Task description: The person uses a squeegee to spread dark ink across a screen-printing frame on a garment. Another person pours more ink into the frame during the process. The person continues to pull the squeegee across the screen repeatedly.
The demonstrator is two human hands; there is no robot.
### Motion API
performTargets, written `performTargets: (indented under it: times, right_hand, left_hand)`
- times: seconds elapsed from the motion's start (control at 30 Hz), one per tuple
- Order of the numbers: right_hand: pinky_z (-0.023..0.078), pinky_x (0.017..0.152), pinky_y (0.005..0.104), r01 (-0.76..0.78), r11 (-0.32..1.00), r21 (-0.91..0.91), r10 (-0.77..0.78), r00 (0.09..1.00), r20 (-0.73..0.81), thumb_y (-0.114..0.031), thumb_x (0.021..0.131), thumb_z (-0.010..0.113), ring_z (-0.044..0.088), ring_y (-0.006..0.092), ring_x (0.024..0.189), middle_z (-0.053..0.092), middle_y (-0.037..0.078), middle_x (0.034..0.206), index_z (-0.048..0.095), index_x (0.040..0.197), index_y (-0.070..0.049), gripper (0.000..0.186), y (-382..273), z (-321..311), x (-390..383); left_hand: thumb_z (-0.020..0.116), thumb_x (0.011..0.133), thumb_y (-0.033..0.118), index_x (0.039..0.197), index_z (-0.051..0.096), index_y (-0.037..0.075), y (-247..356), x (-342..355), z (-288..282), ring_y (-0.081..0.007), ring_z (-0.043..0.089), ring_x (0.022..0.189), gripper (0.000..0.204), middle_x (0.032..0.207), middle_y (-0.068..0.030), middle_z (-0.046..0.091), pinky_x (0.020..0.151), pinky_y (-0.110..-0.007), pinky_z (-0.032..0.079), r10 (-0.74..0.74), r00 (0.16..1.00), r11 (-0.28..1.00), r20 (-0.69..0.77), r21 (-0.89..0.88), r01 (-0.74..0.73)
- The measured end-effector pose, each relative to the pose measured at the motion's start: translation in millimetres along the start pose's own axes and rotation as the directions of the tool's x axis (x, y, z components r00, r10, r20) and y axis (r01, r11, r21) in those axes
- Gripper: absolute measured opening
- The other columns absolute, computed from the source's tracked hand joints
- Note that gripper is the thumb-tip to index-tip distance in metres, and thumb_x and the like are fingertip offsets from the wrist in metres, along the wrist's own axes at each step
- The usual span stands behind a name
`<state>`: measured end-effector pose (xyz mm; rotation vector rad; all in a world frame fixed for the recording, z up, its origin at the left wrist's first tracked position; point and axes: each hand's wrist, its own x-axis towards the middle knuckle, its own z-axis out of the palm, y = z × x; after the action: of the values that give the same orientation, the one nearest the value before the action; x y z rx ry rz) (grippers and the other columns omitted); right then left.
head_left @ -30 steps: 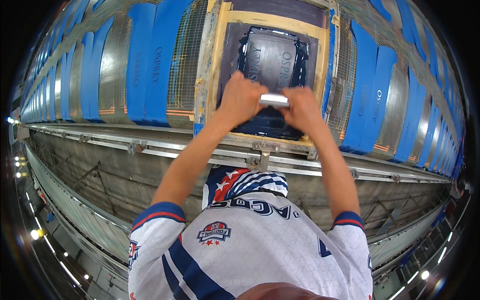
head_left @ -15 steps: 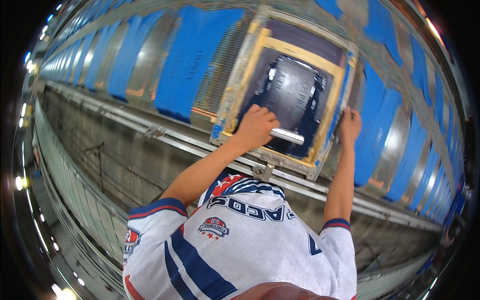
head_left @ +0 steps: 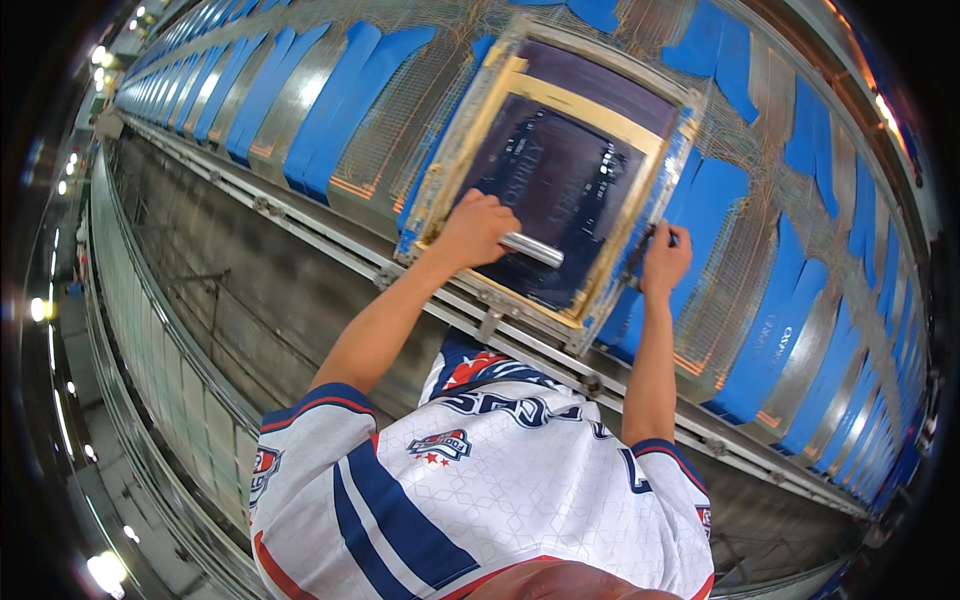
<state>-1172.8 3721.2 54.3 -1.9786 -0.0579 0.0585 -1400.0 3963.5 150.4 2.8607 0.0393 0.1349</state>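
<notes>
Partly hidden in the left hand (head_left: 476, 232), a silvery bar (head_left: 536, 250).

Right hand (head_left: 667, 264) off the silver bar (head_left: 535, 249), which both hands gripped a second ago; fingers now curled at the side handle (head_left: 637, 262) on the right edge of the frame (head_left: 672, 170). Bar nearer the frame's lower end. Middle panel (head_left: 562, 185) dark where pale grey showed. Frame shifted left along the desk (head_left: 308, 85): blue piece (head_left: 708, 195) now just beside its right edge, white-lettered one (head_left: 768, 348) farther off. View tilted, desk slanting down rightward.
</notes>
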Motion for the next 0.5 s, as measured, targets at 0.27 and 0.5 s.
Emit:
performTargets:
  times: [0.27, 0.5]
  right_hand:
    - [0.044, 0.064, 0.0348, -0.047, 0.999, 0.021, 0.047, 0.999, 0.004, -0.027, 0.093, 0.070, 0.052, 0.0146, 0.066, 0.063, 0.007, 0.073, 0.066, 0.089, -0.002, 0.026, -54.8, 90.6, -45.1]
    - [0.046, 0.066, 0.0352, 0.001, 0.991, -0.134, -0.007, 0.999, -0.043, -0.030, 0.094, 0.069, 0.057, 0.0177, 0.067, 0.065, 0.009, 0.075, 0.067, 0.090, -0.003, 0.027, -44.9, 94.2, -46.0]
  left_hand:
    - [0.082, 0.067, 0.016, 0.089, 0.071, 0.015, -97.6, -43.8, -39.9, -0.0197, 0.061, 0.084, 0.025, 0.090, 0.0028, 0.070, 0.084, -0.037, 0.041, 0.106, 0.994, 0.992, 0.004, -0.065, -0.106]
    - [0.082, 0.064, 0.015, 0.089, 0.069, 0.013, -90.3, -73.2, -35.7, -0.0191, 0.061, 0.077, 0.028, 0.089, 0.0013, 0.070, 0.078, -0.037, 0.040, 0.103, 0.994, 0.983, 0.023, -0.156, -0.098]
